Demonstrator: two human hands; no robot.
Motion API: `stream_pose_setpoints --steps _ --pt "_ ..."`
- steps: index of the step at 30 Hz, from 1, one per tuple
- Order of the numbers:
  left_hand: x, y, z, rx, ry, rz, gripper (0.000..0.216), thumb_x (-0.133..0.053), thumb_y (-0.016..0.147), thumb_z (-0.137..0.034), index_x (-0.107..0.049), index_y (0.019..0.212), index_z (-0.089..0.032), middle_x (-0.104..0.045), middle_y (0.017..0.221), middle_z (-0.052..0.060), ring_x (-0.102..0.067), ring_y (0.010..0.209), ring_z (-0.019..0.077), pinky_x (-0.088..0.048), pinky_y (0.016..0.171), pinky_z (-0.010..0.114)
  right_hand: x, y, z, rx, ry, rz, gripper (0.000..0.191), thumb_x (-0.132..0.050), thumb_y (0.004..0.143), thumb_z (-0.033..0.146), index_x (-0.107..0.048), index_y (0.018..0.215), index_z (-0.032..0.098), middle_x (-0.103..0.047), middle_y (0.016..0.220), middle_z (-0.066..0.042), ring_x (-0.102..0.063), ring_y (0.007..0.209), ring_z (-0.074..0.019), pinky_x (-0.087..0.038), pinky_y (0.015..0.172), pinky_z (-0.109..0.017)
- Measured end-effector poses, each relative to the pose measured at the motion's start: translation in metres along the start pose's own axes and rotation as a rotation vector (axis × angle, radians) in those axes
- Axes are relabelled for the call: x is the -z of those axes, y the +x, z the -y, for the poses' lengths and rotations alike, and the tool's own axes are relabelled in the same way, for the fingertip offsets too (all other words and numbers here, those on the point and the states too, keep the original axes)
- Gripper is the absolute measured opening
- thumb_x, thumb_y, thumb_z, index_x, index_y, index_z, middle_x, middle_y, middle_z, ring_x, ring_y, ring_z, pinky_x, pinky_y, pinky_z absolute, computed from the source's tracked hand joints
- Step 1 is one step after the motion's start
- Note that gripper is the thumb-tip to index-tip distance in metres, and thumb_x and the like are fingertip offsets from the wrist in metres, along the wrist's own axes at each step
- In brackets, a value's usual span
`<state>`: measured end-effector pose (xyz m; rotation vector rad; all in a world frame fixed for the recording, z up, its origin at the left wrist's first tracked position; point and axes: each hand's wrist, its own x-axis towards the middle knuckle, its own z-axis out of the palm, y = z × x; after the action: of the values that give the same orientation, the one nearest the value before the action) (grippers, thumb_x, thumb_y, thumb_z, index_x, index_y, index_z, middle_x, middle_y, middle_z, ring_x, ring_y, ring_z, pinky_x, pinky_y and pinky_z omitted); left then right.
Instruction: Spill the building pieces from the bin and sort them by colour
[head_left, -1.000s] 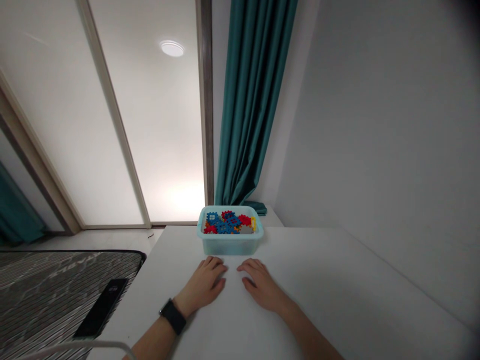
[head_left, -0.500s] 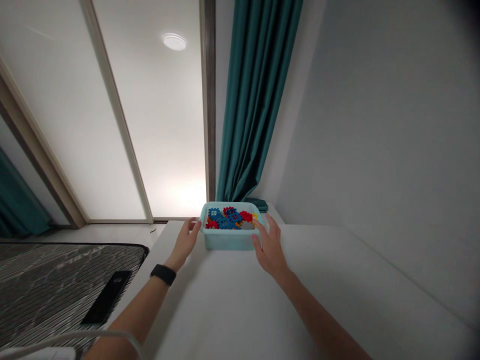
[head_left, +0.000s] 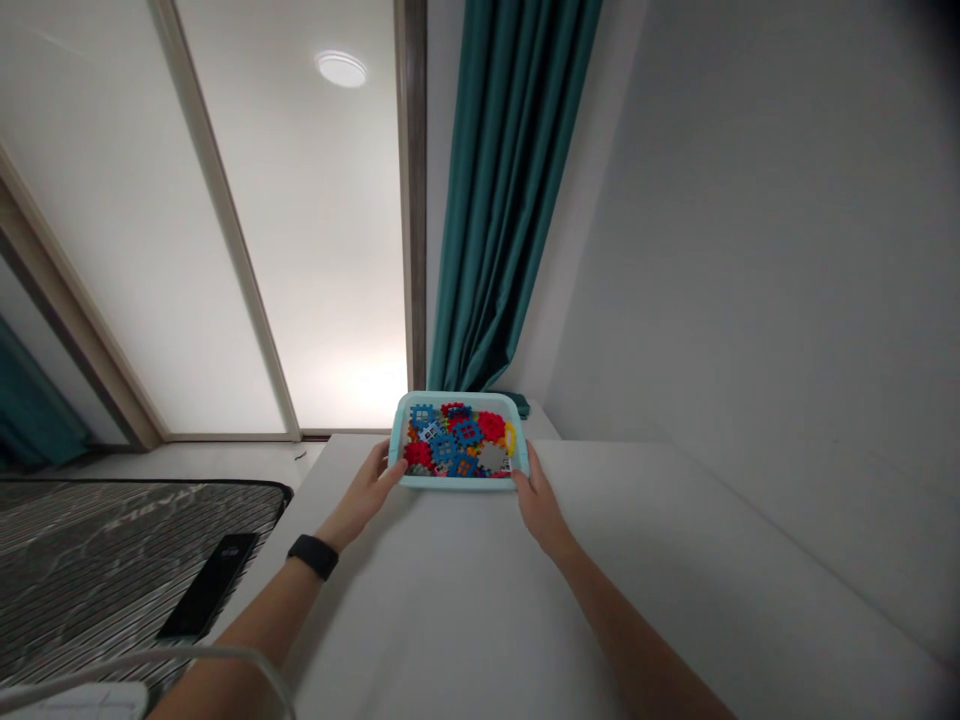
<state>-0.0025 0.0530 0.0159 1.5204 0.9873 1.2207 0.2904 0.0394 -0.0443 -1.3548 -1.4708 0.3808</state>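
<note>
A light blue plastic bin point(head_left: 459, 484) is gripped at its two ends, its open top tilted toward me. Inside it lie several toothed plastic building pieces point(head_left: 466, 432), mostly blue and red, with a grey one and a yellow one at the right. My left hand point(head_left: 370, 481) closes on the left end, thumb over the rim. On the right end, my right hand point(head_left: 537, 492) has its thumb by the near corner and its fingers along the outer side. The far fingers of both hands are partly hidden behind the bin.
Beneath the bin is a white tabletop point(head_left: 465, 600). A black phone point(head_left: 210, 585) lies on the dark striped surface point(head_left: 90, 560) at the left. A white cable point(head_left: 187, 652) arches across the lower left. Behind hangs a teal curtain point(head_left: 510, 200), with a grey wall point(head_left: 750, 250) at the right.
The bin has tipped toward me, so more of its contents show and its front wall no longer does. My right hand has moved from over the near right corner to grip the right end.
</note>
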Motion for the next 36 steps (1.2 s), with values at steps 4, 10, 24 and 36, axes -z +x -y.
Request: stream_pose_setpoints --steps 4,10,24,36 --pt "0.002 -0.01 0.016 -0.106 0.012 0.009 0.082 -0.063 0.09 -0.049 -0.02 0.156 -0.027 -0.042 0.157 0.015 -0.048 0.139 0.0306 -0.05 0.103 0.044 0.003 -0.018 0.01 -0.014 0.032 -0.017 0.068 -0.031 0.101 0.043 -0.007 0.161 0.024 -0.019 0.168 -0.004 -0.022 0.154 -0.0217 -0.023 0.125 -0.045" --pt "0.014 -0.016 0.03 -0.139 0.193 0.057 0.089 -0.068 0.087 -0.047 -0.017 0.158 -0.03 -0.038 0.159 0.015 -0.044 0.142 0.0344 -0.049 0.103 0.048 0.011 -0.024 0.01 0.011 0.056 -0.01 0.066 -0.027 0.103 0.052 -0.014 0.161 0.023 -0.023 0.167 -0.006 -0.02 0.154 -0.0217 -0.019 0.126 -0.044" --pt "0.012 -0.027 0.029 -0.219 0.375 0.014 0.089 -0.068 0.088 -0.042 -0.014 0.158 -0.031 -0.049 0.152 0.015 -0.051 0.136 0.0316 -0.049 0.103 0.05 0.008 -0.025 0.008 0.018 0.019 0.017 0.077 -0.039 0.1 0.055 -0.007 0.162 0.02 -0.023 0.165 -0.014 -0.025 0.152 -0.0293 -0.025 0.122 -0.05" --pt "0.01 -0.025 0.041 -0.414 0.581 -0.107 0.085 -0.073 0.084 -0.044 -0.027 0.153 -0.029 -0.042 0.139 0.015 -0.054 0.12 0.0301 -0.055 0.093 0.049 0.001 -0.021 0.003 0.038 -0.036 -0.029 0.087 -0.059 0.089 0.044 -0.013 0.16 0.021 -0.038 0.156 -0.017 -0.041 0.142 -0.0325 -0.036 0.115 -0.052"
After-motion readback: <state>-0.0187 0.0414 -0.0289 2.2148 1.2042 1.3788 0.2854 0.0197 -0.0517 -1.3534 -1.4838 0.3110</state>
